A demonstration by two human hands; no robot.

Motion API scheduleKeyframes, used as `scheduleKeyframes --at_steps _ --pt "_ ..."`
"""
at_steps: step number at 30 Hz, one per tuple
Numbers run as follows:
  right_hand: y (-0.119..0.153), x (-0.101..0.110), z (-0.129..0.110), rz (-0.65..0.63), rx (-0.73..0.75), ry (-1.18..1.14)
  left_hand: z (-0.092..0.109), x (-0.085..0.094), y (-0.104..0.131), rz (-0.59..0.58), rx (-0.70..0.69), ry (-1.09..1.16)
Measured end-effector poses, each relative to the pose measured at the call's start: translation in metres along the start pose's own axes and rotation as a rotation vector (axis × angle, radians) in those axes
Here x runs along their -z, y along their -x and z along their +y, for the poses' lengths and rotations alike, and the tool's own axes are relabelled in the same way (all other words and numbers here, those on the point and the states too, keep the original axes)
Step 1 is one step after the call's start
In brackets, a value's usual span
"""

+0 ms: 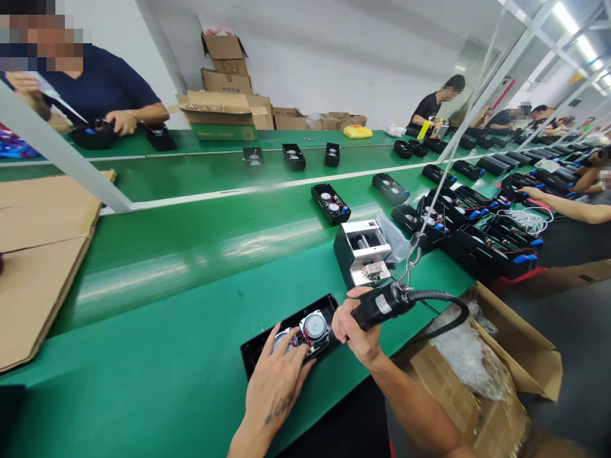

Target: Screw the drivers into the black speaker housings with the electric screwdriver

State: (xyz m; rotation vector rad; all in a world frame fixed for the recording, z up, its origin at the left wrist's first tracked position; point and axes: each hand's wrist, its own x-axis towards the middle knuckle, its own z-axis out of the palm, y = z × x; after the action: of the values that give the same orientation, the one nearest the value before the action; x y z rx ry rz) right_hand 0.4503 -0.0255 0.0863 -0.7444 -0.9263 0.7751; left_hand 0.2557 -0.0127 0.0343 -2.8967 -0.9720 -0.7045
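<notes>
My right hand (358, 327) is wrapped round a black electric screwdriver (382, 305), which hangs by a chain from above, with a thick black cable curving off its back end. Its tip points down-left into the right end of a black speaker housing (252, 353) and is hidden by my fingers. Two round speakers sit in the housing, with red wires between them; the nearest speaker to the screwdriver (316, 326) shows whole. My left hand (277, 381) lies over the housing with fingers spread, partly covering the other speaker and the wires.
A silver-and-black screw feeder (363, 248) stands just behind the housing. More speaker housings (331, 203) lie on the green belt and crowd the right side. An open cardboard box (520, 343) with plastic wrap is at lower right; flat cardboard (42, 254) lies left. Co-workers sit across and along the line.
</notes>
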Motion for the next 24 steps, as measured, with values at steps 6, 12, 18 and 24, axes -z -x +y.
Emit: scheduleKeyframes --at_steps 6,12,18,24 --pt "-0.001 -0.004 0.001 -0.039 0.003 0.011 -0.001 0.001 0.0 0.003 -0.006 0.009" --pt "0.006 -0.004 0.005 -0.049 -0.026 0.093 -0.002 0.002 -0.001 0.011 -0.007 0.029" --pt "0.016 0.0 0.006 -0.178 -0.038 0.272 -0.003 0.003 -0.003 0.003 -0.038 0.04" --pt "0.022 0.003 0.007 -0.179 -0.088 0.307 -0.004 0.003 -0.003 0.004 -0.051 0.037"
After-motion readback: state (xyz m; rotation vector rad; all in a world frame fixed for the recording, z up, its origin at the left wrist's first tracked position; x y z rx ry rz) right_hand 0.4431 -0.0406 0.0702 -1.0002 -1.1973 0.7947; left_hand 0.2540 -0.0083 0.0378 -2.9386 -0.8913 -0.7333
